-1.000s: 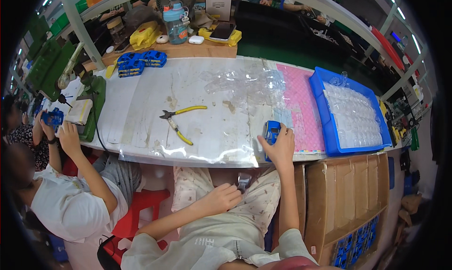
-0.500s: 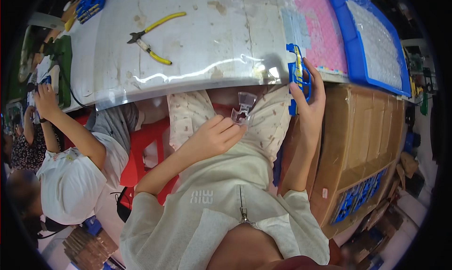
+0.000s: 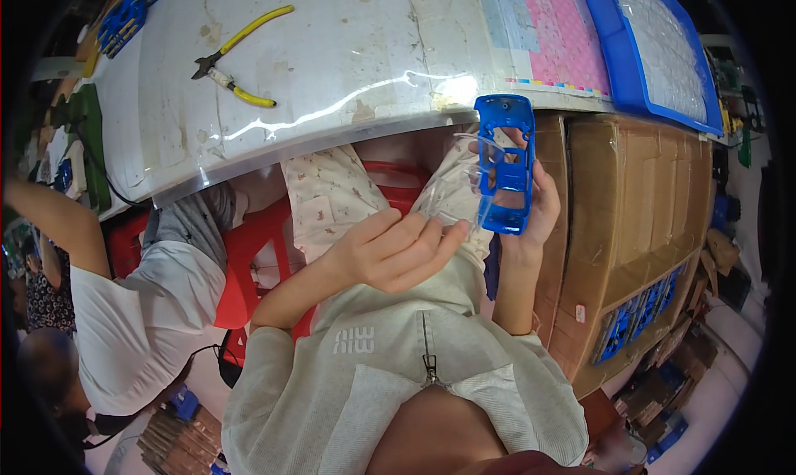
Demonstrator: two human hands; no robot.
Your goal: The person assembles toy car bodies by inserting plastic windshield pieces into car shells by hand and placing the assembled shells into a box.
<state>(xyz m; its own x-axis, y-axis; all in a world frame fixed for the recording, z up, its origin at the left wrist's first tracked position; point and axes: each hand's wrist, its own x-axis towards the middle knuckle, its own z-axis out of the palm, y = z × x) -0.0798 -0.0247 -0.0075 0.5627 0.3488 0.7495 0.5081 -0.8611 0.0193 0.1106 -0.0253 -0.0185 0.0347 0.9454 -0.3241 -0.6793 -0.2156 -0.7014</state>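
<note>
Change: since the earlier frames the blue toy car body (image 3: 506, 164) has come off the bench (image 3: 348, 69) edge and is now held up in front of the lap; the left hand has risen to meet it.
Right hand (image 3: 535, 205): grasping the blue toy car body from the right side, fingers wrapped behind it, the shell upright with its hollow inside showing.
Left hand (image 3: 390, 251): fingers loosely extended, fingertips touching a clear plastic piece (image 3: 460, 197) just left of the car body; whether it pinches the piece cannot be told.
Blue toy car body: below the near edge of the bench, over the lap, beside the cardboard boxes (image 3: 647, 201) on the right.
Bench: white, stained, covered with clear film.
Pliers (image 3: 236, 65): yellow handles, lying far left on the bench, well apart from both hands.
Pink sheet (image 3: 555, 36): far right on the bench.
Blue tray (image 3: 622, 56): right of the pink sheet, holding clear parts.
Neighbour: a person in a white shirt (image 3: 133, 309) sits at left, one arm raised.
</note>
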